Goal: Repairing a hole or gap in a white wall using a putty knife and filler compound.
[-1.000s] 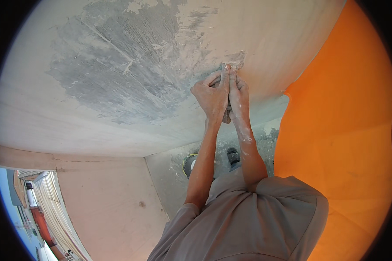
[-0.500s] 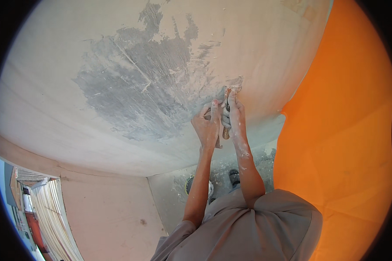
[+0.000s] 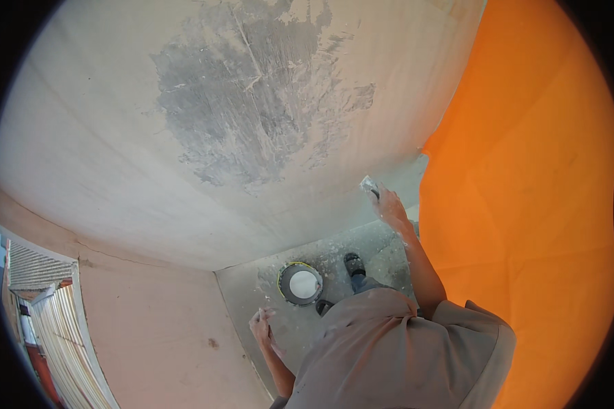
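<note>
As I look down from my head, my right hand is closed on the scraper, below and right of the gray patch on the wall. My left hand curls near the bucket; I can't tell if it holds anything. I think I'm between strokes; another calls for lifting the scraper to the patch.

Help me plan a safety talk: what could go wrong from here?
The open bucket stands on the floor close to a dark shoe, so a step might knock or catch it.

The scraper in the right hand has whitish material on its blade, some of which could drop.

The right forearm appears near the orange sheet in this view, so it might brush against it, though depth is hard to judge.
</note>
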